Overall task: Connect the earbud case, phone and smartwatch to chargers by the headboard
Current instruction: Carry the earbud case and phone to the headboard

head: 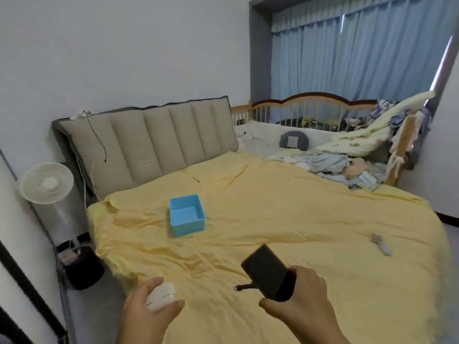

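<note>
A: Standing at the foot of the bed point(285, 219), the person has both hands full. The left hand point(146, 309) is curled round the white earbud case point(161, 295), and the right hand point(305, 294) grips the dark phone point(267, 271) by its lower end, screen up.

B: And the smartwatch?

A: I can't pick it out for sure. A dark strap point(243, 287) pokes out from under the phone, which may be the watch held in the same hand. A small grey thing point(380, 243) also lies on the sheet well to the right; too blurred to name.

B: Where are the chargers?

A: Near the headboard point(159, 140), far from both hands. A black cable point(98, 135) hangs down its left face from a white plug block point(83, 114) on top, with pale cords trailing lower.

B: What could go wrong?

A: If that strap is the watch, it's only pinched beneath the phone, so it could slip out during the reach. With neither hand free, plugging anything in means setting something down first, and on a soft, rumpled sheet a smooth case could roll off toward the fan point(47, 182) side.

B: The blue box point(187, 214)?

A: Open-topped, sitting mid-bed, and nothing shows inside it. A dark bin point(82, 266) on the floor holds things I can't identify.
</note>
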Demonstrator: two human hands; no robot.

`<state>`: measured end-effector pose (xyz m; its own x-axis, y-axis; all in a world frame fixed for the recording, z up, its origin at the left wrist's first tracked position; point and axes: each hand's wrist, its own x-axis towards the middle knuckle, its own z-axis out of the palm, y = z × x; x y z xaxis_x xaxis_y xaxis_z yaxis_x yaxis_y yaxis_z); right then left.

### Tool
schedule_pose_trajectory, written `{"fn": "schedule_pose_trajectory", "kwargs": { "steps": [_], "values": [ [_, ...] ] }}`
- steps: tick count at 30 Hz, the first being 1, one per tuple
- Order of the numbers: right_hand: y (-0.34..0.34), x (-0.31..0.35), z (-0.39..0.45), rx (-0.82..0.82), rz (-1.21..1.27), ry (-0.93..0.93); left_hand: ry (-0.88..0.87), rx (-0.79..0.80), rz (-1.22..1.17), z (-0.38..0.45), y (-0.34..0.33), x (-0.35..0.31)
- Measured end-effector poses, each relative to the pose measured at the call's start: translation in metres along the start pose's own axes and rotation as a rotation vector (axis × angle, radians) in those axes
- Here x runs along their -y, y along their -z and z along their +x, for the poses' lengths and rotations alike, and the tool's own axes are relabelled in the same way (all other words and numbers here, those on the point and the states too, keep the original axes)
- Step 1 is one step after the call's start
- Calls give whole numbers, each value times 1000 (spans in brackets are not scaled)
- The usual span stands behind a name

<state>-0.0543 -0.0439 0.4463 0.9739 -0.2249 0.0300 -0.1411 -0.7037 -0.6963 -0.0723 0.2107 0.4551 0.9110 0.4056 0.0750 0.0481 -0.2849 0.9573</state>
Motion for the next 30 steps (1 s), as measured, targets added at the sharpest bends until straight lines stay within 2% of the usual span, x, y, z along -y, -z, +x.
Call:
{"fn": "schedule_pose_trajectory", "kwargs": {
  "steps": [4,12,22,30],
  "values": [
    [13,0,-4,-53,-64,-15,5,24,-32,13,-3,3],
    [3,30,36,-106,-191,53,-93,33,-107,82,-17,-7],
    [-69,143,161,-213,-133,105,-189,101,-100,271,-4,-26],
    [-118,220,234,-237,-103,148,-246,26,-65,370,37,-34]
  ]
}}
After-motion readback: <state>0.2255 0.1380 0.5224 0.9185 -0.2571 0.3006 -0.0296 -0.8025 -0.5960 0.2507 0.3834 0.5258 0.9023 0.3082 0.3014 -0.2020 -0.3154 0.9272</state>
